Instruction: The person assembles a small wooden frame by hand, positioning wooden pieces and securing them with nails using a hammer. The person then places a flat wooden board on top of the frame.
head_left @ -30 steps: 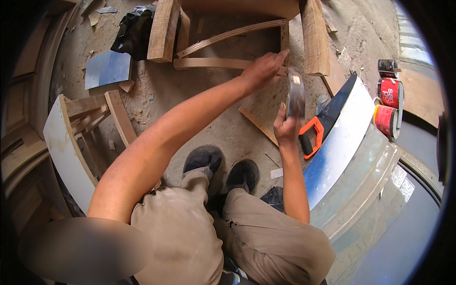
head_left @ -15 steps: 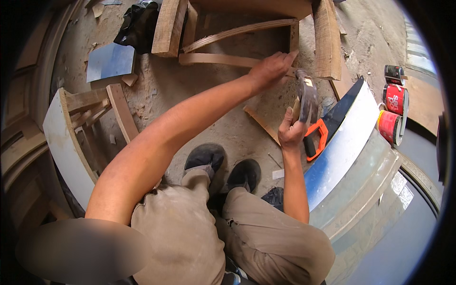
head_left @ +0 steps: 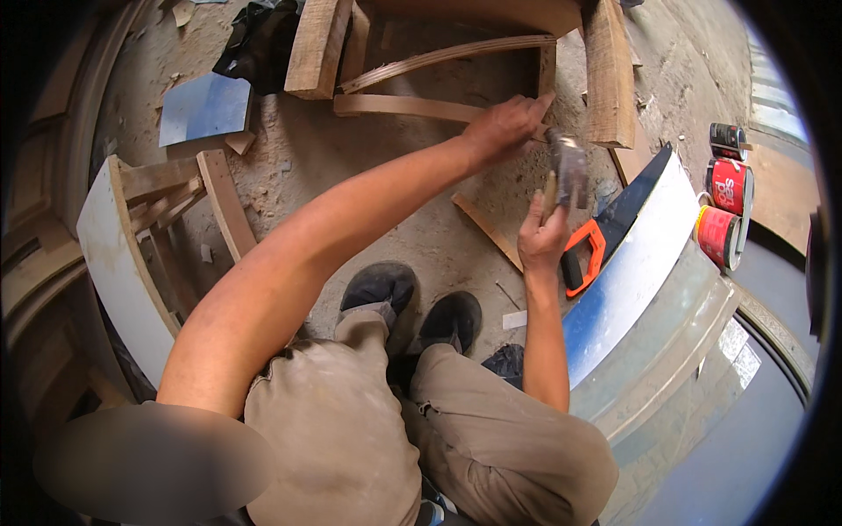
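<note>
My right hand (head_left: 543,238) is closed round the pale wooden handle of a dark metal-headed hammer (head_left: 570,171), its head blurred, near my left hand (head_left: 507,129); my left fingers bend over the right end of a flat, pale wooden strip (head_left: 408,106); whether they pinch anything, I cannot tell; an orange-and-black-handled saw (head_left: 614,217) lies to the right.

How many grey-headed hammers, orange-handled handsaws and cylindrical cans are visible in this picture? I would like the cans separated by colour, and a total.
Grey-headed hammer: 1
Orange-and-black-handled handsaw: 1
Mainly red cylindrical cans: 2
Mainly black cylindrical can: 1
Total: 5
</note>
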Tool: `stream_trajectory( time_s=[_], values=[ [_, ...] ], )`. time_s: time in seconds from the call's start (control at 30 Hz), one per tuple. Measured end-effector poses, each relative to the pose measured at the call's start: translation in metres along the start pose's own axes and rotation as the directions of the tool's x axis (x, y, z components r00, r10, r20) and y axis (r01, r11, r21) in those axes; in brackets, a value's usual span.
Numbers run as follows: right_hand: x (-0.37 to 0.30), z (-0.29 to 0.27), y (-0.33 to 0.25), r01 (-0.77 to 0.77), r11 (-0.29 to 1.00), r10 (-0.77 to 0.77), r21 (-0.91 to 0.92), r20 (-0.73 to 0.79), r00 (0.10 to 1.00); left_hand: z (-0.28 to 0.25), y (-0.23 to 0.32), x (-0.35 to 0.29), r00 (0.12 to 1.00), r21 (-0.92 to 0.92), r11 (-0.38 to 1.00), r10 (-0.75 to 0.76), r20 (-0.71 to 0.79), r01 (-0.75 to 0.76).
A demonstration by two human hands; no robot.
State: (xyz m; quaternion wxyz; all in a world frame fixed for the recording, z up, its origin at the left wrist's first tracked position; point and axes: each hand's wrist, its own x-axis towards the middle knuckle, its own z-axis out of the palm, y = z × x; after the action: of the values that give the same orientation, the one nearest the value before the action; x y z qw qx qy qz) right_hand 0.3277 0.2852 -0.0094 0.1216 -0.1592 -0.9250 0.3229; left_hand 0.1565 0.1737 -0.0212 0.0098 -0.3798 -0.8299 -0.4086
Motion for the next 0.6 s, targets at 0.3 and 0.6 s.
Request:
stream_trajectory(
  time_s=[0.3,0.6],
  values=[
    [-0.007,-0.007,-0.009,0.043,0.991,-0.033,0.127,-0.079,0.996,-0.002,-0.006,0.003,0.995,-0.139,0.985,0.091,-0.051,-0.098],
    [0.010,-0.040,-0.065,-0.420,0.653,0.351,0.630,0.239,0.905,-0.010,-0.009,0.011,0.994,-0.444,0.890,-0.112,0.010,0.105]
  ],
)
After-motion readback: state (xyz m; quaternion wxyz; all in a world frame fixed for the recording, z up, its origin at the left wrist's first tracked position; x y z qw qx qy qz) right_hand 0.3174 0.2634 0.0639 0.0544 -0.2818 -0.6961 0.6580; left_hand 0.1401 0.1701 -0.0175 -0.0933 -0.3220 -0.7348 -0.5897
